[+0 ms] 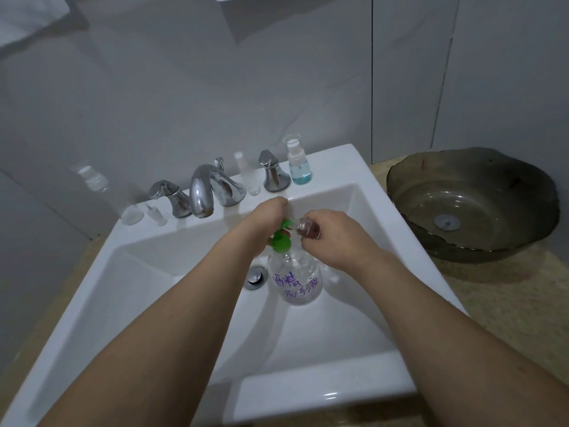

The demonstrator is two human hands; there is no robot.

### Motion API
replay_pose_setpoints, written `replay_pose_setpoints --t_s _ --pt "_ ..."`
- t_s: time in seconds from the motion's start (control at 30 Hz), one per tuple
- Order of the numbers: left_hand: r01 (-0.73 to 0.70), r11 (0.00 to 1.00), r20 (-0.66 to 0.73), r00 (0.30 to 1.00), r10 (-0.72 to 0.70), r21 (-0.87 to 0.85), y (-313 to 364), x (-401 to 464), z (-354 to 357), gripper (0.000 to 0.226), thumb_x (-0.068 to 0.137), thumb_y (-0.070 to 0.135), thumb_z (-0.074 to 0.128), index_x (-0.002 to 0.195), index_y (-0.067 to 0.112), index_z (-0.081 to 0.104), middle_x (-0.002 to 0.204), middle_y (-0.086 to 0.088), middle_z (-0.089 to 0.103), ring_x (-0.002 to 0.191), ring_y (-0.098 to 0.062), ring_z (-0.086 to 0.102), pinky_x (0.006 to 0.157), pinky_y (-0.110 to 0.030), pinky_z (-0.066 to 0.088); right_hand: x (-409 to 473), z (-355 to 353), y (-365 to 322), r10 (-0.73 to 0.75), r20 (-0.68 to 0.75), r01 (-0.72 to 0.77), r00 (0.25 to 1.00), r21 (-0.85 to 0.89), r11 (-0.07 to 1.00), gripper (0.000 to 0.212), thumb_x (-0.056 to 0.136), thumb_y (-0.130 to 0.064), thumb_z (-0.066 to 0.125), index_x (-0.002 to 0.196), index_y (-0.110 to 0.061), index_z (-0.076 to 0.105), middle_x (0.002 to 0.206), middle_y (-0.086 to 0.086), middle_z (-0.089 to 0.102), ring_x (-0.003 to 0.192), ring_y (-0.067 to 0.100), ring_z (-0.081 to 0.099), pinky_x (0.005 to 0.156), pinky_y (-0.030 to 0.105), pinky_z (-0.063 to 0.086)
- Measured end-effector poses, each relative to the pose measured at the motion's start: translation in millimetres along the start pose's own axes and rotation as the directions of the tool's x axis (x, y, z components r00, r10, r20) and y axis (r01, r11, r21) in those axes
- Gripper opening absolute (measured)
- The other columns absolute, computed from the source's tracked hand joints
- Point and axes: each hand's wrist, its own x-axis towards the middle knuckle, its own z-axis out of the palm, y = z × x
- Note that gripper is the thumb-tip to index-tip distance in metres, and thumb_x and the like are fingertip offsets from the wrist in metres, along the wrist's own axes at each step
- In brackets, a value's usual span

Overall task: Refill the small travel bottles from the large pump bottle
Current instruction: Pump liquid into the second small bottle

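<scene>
Travel bottle point(304, 228) in right fingers point(311, 218) (tilted), beside pump point(281, 238)

Green pump point(280, 241) on clear purple-lettered bottle point(296, 280); blue liquid in travel bottle point(299, 168); white sink point(332, 392).

Both bare forearms reach up from the bottom of the frame and converge near its centre. The left hand point(267, 217) is bent down at the wrist, fingers curled over something beneath it, knuckles toward the camera. The right hand point(332, 234), just right of it, pinches a small item between thumb and curled fingers, back of hand upward.
</scene>
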Motion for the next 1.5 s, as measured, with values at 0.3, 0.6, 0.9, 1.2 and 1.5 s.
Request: replay_pose_setpoints --t_s 0.3,0.6,0.9,1.2,1.5 --pt "-0.027 0.998 0.015 1.000 0.026 0.065 2.1 -1.0 4.4 0.022 0.101 0.021 0.035 0.095 0.009 0.053 0.090 -0.010 0.061 0.060 -0.020 0.047 0.049 -0.026 0.025 -2.4 -1.7 0.2 -0.001 0.024 0.000 1.000 0.031 1.000 0.038 0.082 -0.018 0.057 0.119 -0.025 0.055 0.101 -0.001 0.065 0.091 0.023 0.060 0.077 0.034 0.051" --pt "-0.038 0.999 -0.030 0.999 0.038 -0.001 -7.4 8.5 10.1 0.032 0.102 0.024 0.032 0.078 0.010 0.049 0.068 -0.008 0.053 0.057 -0.019 0.044 0.053 -0.024 0.031 -4.4 1.1 0.2 0.025 0.044 -0.025 0.999 0.010 1.000 0.021 0.078 -0.013 0.056 0.098 -0.016 0.060 0.092 0.001 0.063 0.085 0.024 0.059 0.074 0.036 0.051" --pt "-0.021 0.999 0.004 1.000 0.022 -0.050 -6.7 9.9 2.3 0.032 0.101 0.034 0.031 0.092 0.011 0.052 0.077 -0.007 0.057 0.069 -0.022 0.049 0.057 -0.026 0.033 -5.7 -0.3 -0.3 0.040 0.025 -0.041 0.999 0.070 0.997 0.021 0.080 -0.014 0.056 0.101 -0.019 0.061 0.089 -0.004 0.061 0.082 0.018 0.058 0.072 0.031 0.050" --pt "-0.070 0.997 -0.047 0.997 0.068 -0.042 -7.1 17.6 7.1 0.030 0.100 0.022 0.033 0.077 0.013 0.050 0.074 -0.008 0.057 0.083 -0.029 0.055 0.076 -0.034 0.045 -4.0 1.1 -1.0 0.024 0.020 -0.026 0.999 0.069 0.997 0.022 0.081 -0.014 0.056 0.102 -0.017 0.060 0.093 0.000 0.063 0.085 0.021 0.059 0.077 0.034 0.052" --pt "-0.072 0.997 -0.048 0.996 0.071 -0.024 -13.5 26.5 11.6 0.030 0.099 0.016 0.033 0.074 0.011 0.050 0.069 -0.009 0.057 0.079 -0.027 0.050 0.074 -0.032 0.039 -1.6 5.2 1.2 0.017 0.038 -0.020 0.999 0.078 0.997 0.021 0.079 -0.010 0.055 0.098 -0.016 0.060 0.087 -0.002 0.059 0.081 0.022 0.057 0.071 0.031 0.049"
